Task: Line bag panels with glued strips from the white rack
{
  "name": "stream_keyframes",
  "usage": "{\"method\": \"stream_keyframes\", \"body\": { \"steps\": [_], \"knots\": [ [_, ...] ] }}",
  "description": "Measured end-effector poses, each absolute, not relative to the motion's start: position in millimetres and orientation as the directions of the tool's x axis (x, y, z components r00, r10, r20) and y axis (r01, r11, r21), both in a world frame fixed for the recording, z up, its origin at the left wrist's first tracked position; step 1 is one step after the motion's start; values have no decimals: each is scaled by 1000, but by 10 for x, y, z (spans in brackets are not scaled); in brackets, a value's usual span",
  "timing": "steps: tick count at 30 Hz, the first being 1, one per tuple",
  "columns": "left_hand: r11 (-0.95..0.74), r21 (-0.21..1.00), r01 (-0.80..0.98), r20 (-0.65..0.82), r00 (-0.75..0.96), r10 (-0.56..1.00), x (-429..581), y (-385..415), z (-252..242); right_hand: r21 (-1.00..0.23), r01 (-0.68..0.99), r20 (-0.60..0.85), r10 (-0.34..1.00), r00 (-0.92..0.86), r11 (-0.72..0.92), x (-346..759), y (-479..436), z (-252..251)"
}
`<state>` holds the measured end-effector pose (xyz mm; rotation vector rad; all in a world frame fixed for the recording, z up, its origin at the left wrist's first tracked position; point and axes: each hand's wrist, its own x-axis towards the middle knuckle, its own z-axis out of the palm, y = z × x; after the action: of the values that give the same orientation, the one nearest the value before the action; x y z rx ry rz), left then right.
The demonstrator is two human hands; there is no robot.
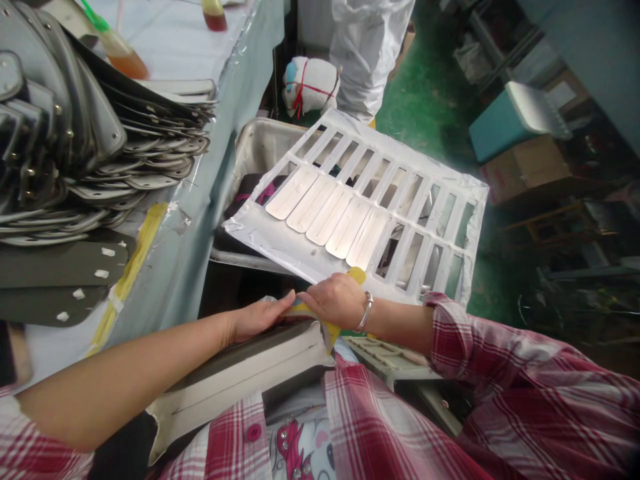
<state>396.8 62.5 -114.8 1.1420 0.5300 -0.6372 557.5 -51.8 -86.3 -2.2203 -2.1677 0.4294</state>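
Observation:
My right hand (337,300), with a bracelet at the wrist, is closed around a yellow piece (357,275) that shows above and below the fingers; its kind is unclear. Thumb to thumb with it, my left hand (257,320) curls over something at the upper edge of the dark material, its fingertips mostly hidden. Under both hands, across my lap, lies a long pale block (245,377) with a dark line along it and ragged ends. Just beyond, a white slotted rack (300,263) carries several pale rounded strips (325,217) side by side, each with a thin line.
The rack rests tilted over a grey plastic bin (250,143). Left, a covered table (220,47) bears stacked dark flat panels (155,153) and a green-tipped bottle (125,57). Behind are a tied white bundle (313,83), a blue box (500,123) and cardboard (530,167).

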Motion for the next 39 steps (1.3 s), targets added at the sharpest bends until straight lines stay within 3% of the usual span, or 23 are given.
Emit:
{"method": "stream_keyframes", "body": {
  "steps": [3,5,17,25,30,32,35,39],
  "knots": [
    [-117,768,630,-639,766,-69,3966,652,-1160,-221,975,-151,986,-64,30,5568,-558,-862],
    [-206,803,560,-586,805,-95,3963,646,-1151,-234,969,-127,986,-108,76,5566,-581,-868],
    [-161,846,509,-531,832,-162,3913,468,-965,-262,932,-76,957,-279,250,5516,-668,-893],
    [-308,767,562,-620,773,-135,3951,514,-806,-224,959,-171,962,-215,174,5481,-615,-794],
    [-330,674,661,-703,711,-12,3960,485,-633,-173,984,-238,968,-85,44,5910,-738,-714],
    [-355,677,645,-688,726,8,3980,456,-638,-253,955,-265,961,86,-155,6105,-925,-792],
    [-470,692,547,-631,775,-26,4054,414,-673,-436,765,-402,863,306,-474,6252,-1282,-957],
    [-556,721,414,-552,828,-100,4156,379,-624,-515,629,-498,800,334,-583,6164,-1747,-1043]
  ]
}}
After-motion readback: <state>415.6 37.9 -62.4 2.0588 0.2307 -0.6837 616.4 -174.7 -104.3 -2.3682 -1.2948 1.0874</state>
